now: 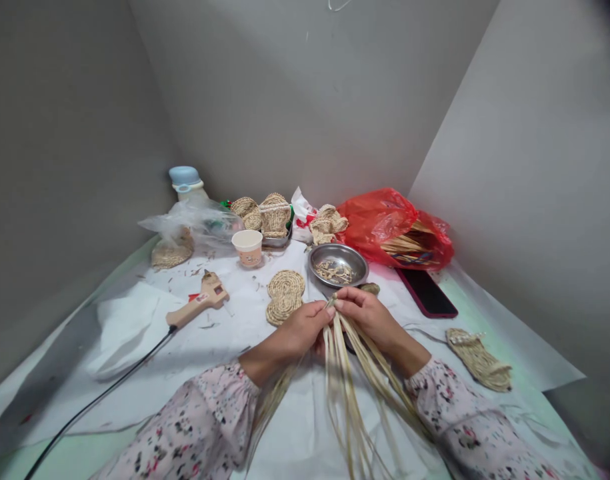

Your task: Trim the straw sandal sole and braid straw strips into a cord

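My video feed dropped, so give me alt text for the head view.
The left hand and right hand pinch straw strands together, loose ends trailing toward the wearer. Beyond lie a figure-eight woven piece and a metal bowl of scraps; a glue gun lies left, a phone and red bag right.

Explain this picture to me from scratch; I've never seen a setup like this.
There is no machine here, only a person's two bare hands. The single picture is taken from that person's head, looking forward and down. The left hand and right hand meet in the middle, pinching the top of a bundle of straw strands that hangs towards the person. On the white sheet, a glue gun lies to the left, a woven straw piece and metal bowl sit ahead, and a phone lies to the right.
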{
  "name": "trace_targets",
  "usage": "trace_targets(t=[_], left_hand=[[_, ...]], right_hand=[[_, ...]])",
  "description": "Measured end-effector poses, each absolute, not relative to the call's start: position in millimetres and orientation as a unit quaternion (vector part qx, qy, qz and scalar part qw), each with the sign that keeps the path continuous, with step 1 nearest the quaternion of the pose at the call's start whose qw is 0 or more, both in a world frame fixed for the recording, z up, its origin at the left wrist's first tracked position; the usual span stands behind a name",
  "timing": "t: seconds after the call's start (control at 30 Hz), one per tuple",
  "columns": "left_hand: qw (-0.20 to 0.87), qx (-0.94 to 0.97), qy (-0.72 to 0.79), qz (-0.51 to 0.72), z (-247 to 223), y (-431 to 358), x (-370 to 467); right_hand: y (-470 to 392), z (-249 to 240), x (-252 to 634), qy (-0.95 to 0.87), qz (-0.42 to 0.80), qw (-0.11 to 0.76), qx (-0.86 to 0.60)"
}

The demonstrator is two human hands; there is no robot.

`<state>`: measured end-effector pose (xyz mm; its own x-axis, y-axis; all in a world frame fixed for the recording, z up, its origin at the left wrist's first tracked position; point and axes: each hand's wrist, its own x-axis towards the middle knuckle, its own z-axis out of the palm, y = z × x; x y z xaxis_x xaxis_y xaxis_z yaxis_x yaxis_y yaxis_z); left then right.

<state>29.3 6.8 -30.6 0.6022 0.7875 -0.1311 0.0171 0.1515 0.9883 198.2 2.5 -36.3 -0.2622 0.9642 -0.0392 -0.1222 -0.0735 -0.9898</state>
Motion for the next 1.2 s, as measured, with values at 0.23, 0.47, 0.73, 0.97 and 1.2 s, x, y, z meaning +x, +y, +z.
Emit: trace_targets(t=[0.23,0.47,0.73,0.97,1.2], left_hand=[[0.669,0.584,0.346,0.304,-22,7,30],[0.684,0.546,0.371,0.309,-25,6,31],[0.538,0.664,0.398,0.333,-25,8,29],[0.498,0.699,0.416,0.301,-18,5,28],[0.502,0.679,0.416,0.338,-17,5,30]], right_hand=[[5,-39,199,-0.494,0.615,0.456,-0.413],[6,-41,200,-0.526,0.6,0.446,-0.406],[5,-37,198,-0.494,0.637,0.434,-0.402],[4,-37,199,-0.506,0.63,0.423,-0.409],[-1,-28,193,-0.548,0.591,0.43,-0.407]])
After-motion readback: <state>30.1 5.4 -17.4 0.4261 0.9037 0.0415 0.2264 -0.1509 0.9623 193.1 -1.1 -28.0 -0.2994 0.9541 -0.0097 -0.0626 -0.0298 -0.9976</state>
